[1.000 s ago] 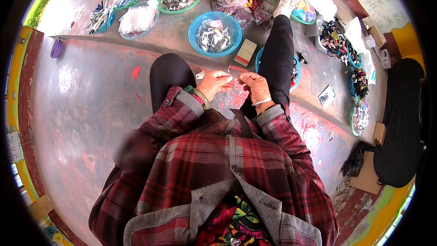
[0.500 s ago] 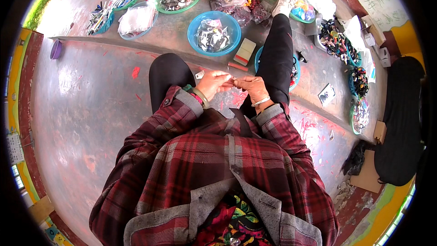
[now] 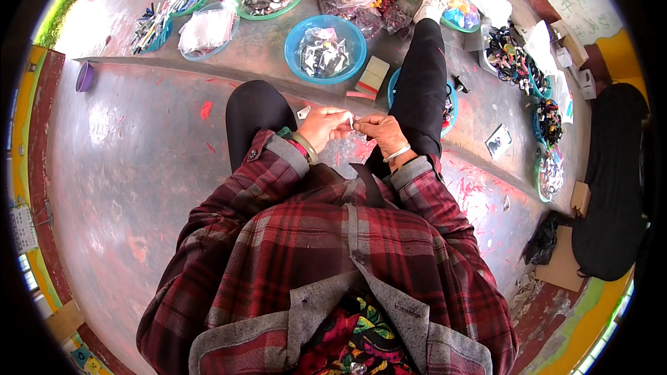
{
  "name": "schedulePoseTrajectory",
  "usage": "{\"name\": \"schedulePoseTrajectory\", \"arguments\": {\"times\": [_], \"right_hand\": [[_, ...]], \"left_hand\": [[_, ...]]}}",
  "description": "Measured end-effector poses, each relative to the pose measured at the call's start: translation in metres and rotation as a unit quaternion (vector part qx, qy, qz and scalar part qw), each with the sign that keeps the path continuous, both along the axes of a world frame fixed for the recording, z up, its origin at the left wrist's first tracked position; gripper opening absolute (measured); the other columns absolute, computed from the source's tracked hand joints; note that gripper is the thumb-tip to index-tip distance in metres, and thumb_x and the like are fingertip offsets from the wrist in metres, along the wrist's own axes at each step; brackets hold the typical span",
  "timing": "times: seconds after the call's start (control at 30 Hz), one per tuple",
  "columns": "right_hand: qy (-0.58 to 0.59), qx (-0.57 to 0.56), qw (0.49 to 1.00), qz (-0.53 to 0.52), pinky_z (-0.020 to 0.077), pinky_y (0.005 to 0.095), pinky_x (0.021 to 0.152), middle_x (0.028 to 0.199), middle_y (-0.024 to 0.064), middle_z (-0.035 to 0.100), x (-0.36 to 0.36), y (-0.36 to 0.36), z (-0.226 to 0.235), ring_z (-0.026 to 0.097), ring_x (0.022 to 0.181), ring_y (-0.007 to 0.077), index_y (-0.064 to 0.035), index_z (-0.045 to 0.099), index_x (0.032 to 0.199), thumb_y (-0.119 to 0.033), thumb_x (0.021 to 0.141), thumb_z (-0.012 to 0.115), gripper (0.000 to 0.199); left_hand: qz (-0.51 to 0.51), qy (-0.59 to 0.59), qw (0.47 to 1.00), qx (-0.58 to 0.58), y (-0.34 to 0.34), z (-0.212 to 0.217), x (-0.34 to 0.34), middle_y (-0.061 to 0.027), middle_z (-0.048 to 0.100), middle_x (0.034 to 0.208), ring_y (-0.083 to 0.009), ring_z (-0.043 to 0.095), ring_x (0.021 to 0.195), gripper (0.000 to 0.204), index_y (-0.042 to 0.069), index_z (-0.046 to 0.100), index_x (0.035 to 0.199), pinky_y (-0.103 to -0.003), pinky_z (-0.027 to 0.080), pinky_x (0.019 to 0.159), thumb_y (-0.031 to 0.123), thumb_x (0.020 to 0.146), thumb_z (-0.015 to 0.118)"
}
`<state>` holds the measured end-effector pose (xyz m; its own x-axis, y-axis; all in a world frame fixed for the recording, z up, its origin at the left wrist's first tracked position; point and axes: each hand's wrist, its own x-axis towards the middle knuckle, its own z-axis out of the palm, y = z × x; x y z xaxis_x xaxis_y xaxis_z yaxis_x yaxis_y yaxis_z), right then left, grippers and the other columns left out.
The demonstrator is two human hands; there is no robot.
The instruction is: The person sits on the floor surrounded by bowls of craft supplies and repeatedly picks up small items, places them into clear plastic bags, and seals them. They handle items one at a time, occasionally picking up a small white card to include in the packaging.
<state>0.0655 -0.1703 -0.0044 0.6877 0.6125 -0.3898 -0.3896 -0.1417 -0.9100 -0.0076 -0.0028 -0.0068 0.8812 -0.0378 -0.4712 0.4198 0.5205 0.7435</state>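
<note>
1. Concrete floor (image 3: 139,167): grey and worn, with a raised step running across the top of the view. Red scraps are scattered over it.

2. Seated person, seen from above: red plaid jacket with grey collar and cuffs. Black-trousered legs, the left knee (image 3: 253,107) bent up, the right leg (image 3: 424,83) stretched out to a pale shoe on the step.

3. Blue basin (image 3: 351,48): round, on the step just beyond the hands, holding small clear packets with dark contents. Green and blue trays of mixed small goods stand further back and to the right, well apart from the hands.

4. Left hand (image 3: 321,127): bangle at the wrist, fingers curled in, thumb and forefinger closed on item 6 from the left.

5. Right hand (image 3: 379,130): pale bangle at the wrist, fingers likewise bent, fingertips pinching item 6 from the right. The two hands meet fingertip to fingertip between the knees.

6. Small white piece (image 3: 349,119): pinched between both hands, above a clear plastic bag (image 3: 344,147) lying in the lap. Too small to name closer; only a sliver shows.
   - Handling, as judged: very light, thin, probably pliable and easily dropped or creased.
   - Hold: a fingertip pinch at each end, as now, suits it; a whole-hand grip would hide and crush it.
   - The bag below looks soft, slippery and limp.
</note>
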Motion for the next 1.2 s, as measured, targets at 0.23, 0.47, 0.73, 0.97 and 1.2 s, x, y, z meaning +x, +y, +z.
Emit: {"name": "schedulePoseTrajectory", "arguments": {"times": [0.23, 0.47, 0.73, 0.97, 1.2], "right_hand": [[0.001, 0.037, 0.999, -0.02, 0.0414, 0.0213, 0.061, 0.072, 0.0072, 0.064, 0.001, -0.003, -0.004, 0.056, 0.065, 0.0096, 0.0044, 0.064, 0.08, -0.005, 0.07, 0.068, 0.014], [0.021, 0.037, 0.998, -0.039, 0.0407, 0.0209, 0.06, 0.067, 0.0037, 0.062, -0.001, 0.0, 0.002, 0.053, 0.061, 0.0077, 0.0015, 0.063, 0.07, -0.005, 0.068, 0.069, 0.009], [0.02, 0.045, 0.999, -0.02, 0.0397, 0.0214, 0.058, 0.066, 0.0022, 0.06, 0.001, -0.002, -0.004, 0.051, 0.059, 0.0075, 0.0003, 0.063, 0.071, -0.006, 0.069, 0.069, 0.009], [0.044, 0.049, 0.998, 0.003, 0.0389, 0.0217, 0.06, 0.067, 0.0013, 0.061, 0.002, -0.002, 0.0, 0.051, 0.061, 0.0074, -0.0008, 0.063, 0.074, -0.008, 0.069, 0.069, 0.011], [0.052, 0.052, 0.997, 0.025, 0.0355, 0.0222, 0.062, 0.077, -0.0009, 0.062, 0.003, -0.003, -0.006, 0.05, 0.068, 0.0071, -0.0052, 0.065, 0.085, -0.019, 0.072, 0.069, 0.02]], "left_hand": [[-0.015, -0.006, 0.999, -0.028, 0.0, 0.005, 0.0, -0.01, 0.061, 0.092, -0.0175, 0.06, 0.083, 0.023, 0.0, 0.055, 0.099, -0.027, 0.049, 0.07, 0.018, 0.086, 0.053], [-0.015, -0.013, 0.999, -0.044, 0.001, -0.002, -0.001, -0.011, 0.06, 0.096, -0.0188, 0.059, 0.088, 0.023, 0.0, 0.055, 0.101, -0.028, 0.049, 0.071, 0.017, 0.086, 0.053], [-0.008, 0.005, 1.0, -0.022, 0.0, 0.002, 0.0, -0.0086, 0.061, 0.09, -0.0167, 0.06, 0.083, 0.02, 0.001, 0.057, 0.098, -0.026, 0.048, 0.067, 0.015, 0.084, 0.055], [0.003, -0.014, 0.999, 0.046, 0.0, 0.004, 0.0, -0.0058, 0.063, 0.08, -0.0128, 0.06, 0.075, 0.017, 0.002, 0.06, 0.09, -0.021, 0.044, 0.056, 0.016, 0.082, 0.058], [0.025, -0.026, 0.994, 0.101, -0.001, 0.009, 0.001, -0.0049, 0.062, 0.076, -0.0104, 0.058, 0.07, 0.015, 0.002, 0.061, 0.086, -0.019, 0.037, 0.049, 0.016, 0.081, 0.059]]}}
